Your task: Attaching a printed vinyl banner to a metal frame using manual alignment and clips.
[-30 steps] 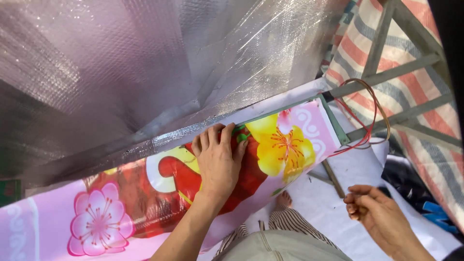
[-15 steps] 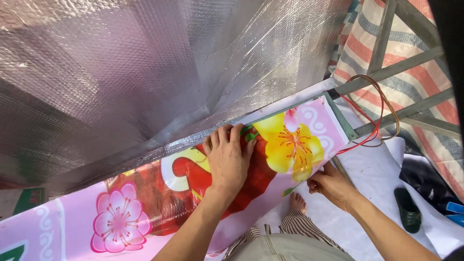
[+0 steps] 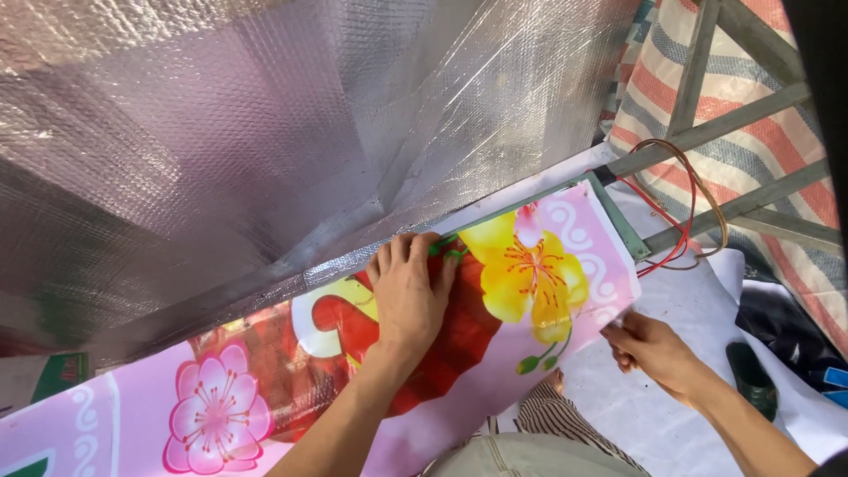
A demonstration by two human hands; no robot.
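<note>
Head view. The person's left hand (image 3: 408, 296) lies palm down, fingers spread flat, on a printed pink banner (image 3: 495, 353). It grasps nothing; it presses the sheet near its upper edge, where that edge meets a silver bubble-foil sheet (image 3: 265, 150). The flat palm appears to keep the banner from sliding or lifting.

The right hand (image 3: 649, 346) is at the banner's right-hand lower corner, fingers curled and pinching the edge of the sheet there. Judged from the taut, smooth surface between the two hands, this grip pulls the corner outward against the left hand's anchor. Whether the fingers also hold a small tool cannot be told.

The banner runs diagonally from the lower left of the view to the right, along a grey-green metal frame bar (image 3: 609, 212) at its top right corner. A large yellow flower print (image 3: 530, 274) sits between the two hands; a pink flower print (image 3: 216, 411) lies near the banner's left end, and red lettering runs under the left forearm.

The foil sheet hangs above and overlaps the banner's upper edge. Red and brown wire loops (image 3: 693, 208) hang off the frame just beside the banner's top right corner, apart from both hands. A striped red, white and blue tarpaulin (image 3: 751, 79) backs the frame. A dark sandal (image 3: 753, 378) lies on white sheeting (image 3: 671, 424) below the right forearm.
</note>
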